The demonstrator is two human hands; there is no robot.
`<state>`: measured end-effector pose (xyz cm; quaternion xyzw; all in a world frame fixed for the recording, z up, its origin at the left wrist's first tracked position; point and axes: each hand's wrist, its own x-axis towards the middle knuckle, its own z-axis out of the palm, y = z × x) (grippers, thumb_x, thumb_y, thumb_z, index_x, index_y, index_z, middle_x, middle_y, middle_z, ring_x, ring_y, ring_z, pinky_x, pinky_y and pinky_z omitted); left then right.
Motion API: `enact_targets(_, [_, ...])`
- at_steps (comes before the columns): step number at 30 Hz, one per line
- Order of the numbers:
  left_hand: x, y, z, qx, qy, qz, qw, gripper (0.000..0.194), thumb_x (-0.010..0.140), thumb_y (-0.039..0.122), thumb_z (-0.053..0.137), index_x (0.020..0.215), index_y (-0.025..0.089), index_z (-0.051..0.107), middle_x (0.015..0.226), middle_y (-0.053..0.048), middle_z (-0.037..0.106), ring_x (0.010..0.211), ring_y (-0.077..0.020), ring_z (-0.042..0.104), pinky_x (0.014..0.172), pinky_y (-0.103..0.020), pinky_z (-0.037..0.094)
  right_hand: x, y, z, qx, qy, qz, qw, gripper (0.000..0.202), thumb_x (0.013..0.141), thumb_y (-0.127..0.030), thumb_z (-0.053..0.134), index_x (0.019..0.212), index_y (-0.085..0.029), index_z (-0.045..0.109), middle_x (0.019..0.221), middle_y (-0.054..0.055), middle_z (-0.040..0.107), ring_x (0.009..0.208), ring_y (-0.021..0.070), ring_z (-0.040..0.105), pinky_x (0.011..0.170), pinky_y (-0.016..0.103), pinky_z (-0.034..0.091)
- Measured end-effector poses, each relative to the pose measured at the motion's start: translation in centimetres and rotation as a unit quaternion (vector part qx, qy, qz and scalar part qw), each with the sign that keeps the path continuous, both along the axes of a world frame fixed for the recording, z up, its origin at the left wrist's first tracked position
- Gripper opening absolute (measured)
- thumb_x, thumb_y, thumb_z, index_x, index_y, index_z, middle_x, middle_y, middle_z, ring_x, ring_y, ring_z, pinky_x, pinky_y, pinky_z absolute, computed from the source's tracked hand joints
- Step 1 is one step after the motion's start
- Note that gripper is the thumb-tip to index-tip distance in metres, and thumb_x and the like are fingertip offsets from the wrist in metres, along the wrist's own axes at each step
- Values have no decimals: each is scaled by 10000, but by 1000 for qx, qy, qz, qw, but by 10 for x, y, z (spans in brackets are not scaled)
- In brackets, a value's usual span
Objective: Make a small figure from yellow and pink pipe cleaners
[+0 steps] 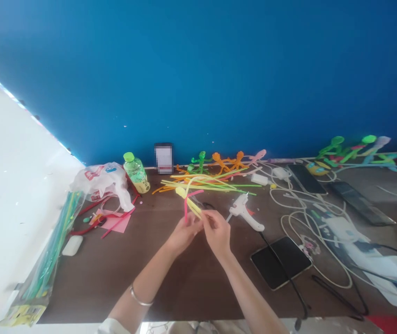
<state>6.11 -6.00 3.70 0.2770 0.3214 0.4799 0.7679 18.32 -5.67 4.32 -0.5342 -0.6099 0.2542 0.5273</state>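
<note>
Both forearms reach in over the near edge of the brown table (114, 287); the bare stretch to their left, as far as the white case (72, 245), gives the easiest room for moving. On the right, a dark tablet (268, 265) and a black cable (298, 297) narrow it.

The left hand (184, 234) and right hand (217, 232) meet mid-table, fingers closed in a pinch on the lower end of a yellow bundle (193, 205) — probably to leave its upper end free. A pink strip (186, 211) crosses it; whether the left fingers grip that too, I cannot tell.

The glue gun (245, 213) lies just right, likely for quick reach. Beyond, loose strips (215, 186) and small figures (221, 162) crowd the edge by the blue wall (198, 83).
</note>
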Motion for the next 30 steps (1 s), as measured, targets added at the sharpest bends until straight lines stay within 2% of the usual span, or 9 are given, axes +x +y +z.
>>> enact_targets(3, [-39, -6, -15, -61, 32, -111, 991, 344, 636, 207, 700, 955, 115, 613, 948, -143, 636, 835, -192, 607, 776, -322, 442, 17, 7, 3, 8, -28, 25, 999, 136, 811, -270, 492, 809, -204, 611, 794, 63, 627, 702, 176, 599, 626, 298, 503])
enact_targets(6, [-76, 9, -16, -46, 88, 14, 995, 301, 688, 265, 649, 946, 117, 606, 900, -130, 657, 783, -174, 621, 770, -313, 456, 20, 14, 3, 36, -76, 71, 994, 157, 827, -261, 469, 797, -212, 615, 791, 62, 627, 743, 184, 596, 668, 312, 497])
enact_targets(8, [-88, 25, -10, -31, 108, 32, 993, 291, 716, 309, 617, 927, 109, 601, 912, -143, 657, 786, -187, 624, 758, -329, 469, 16, 18, -2, 48, -106, 112, 987, 183, 840, -244, 441, 803, -217, 619, 800, 61, 627, 767, 185, 594, 697, 317, 490])
enact_targets(13, [-87, 46, -2, 24, 193, -30, 981, 345, 706, 347, 628, 941, 96, 614, 840, -123, 665, 706, -158, 624, 664, -274, 493, 10, 25, -20, 61, -183, 179, 965, 264, 851, -166, 369, 850, -217, 627, 825, 65, 615, 775, 178, 587, 719, 318, 481])
enact_targets(18, [-83, 47, -22, 62, 245, -16, 967, 290, 644, 304, 685, 847, 105, 629, 735, -75, 668, 638, -146, 623, 667, -295, 510, 17, 31, -31, 72, -232, 165, 956, 243, 849, -169, 395, 826, -220, 630, 825, 62, 621, 797, 190, 568, 755, 362, 456])
enact_targets(22, [-85, 46, -34, 82, 247, 21, 965, 251, 670, 312, 661, 822, 116, 622, 684, -57, 659, 617, -138, 614, 648, -285, 508, 16, 31, -29, 89, -160, 63, 981, 137, 807, -246, 509, 869, -218, 628, 853, 72, 634, 848, 213, 568, 773, 390, 452])
enact_targets(24, [-84, 44, -35, 99, 254, 12, 962, 228, 690, 309, 644, 819, 124, 612, 672, -47, 651, 610, -135, 610, 636, -281, 505, 15, 28, -24, 86, -122, 27, 988, 151, 791, -277, 534, 896, -219, 625, 871, 77, 638, 861, 217, 573, 789, 396, 451])
enact_targets(27, [-82, 41, -34, 140, 271, -14, 952, 188, 696, 286, 640, 795, 131, 601, 662, -35, 636, 601, -128, 601, 621, -267, 495, 13, 22, -16, 52, -64, 23, 996, 184, 810, -323, 504, 885, -218, 634, 891, 72, 649, 878, 217, 578, 816, 396, 438])
enact_targets(30, [-80, 40, -34, 157, 282, -20, 946, 174, 687, 277, 648, 771, 133, 599, 654, -33, 630, 596, -128, 598, 614, -258, 487, 11, 18, -13, -28, 54, 33, 998, 279, 851, -372, 419, 865, -201, 639, 893, 71, 655, 863, 202, 593, 781, 351, 459])
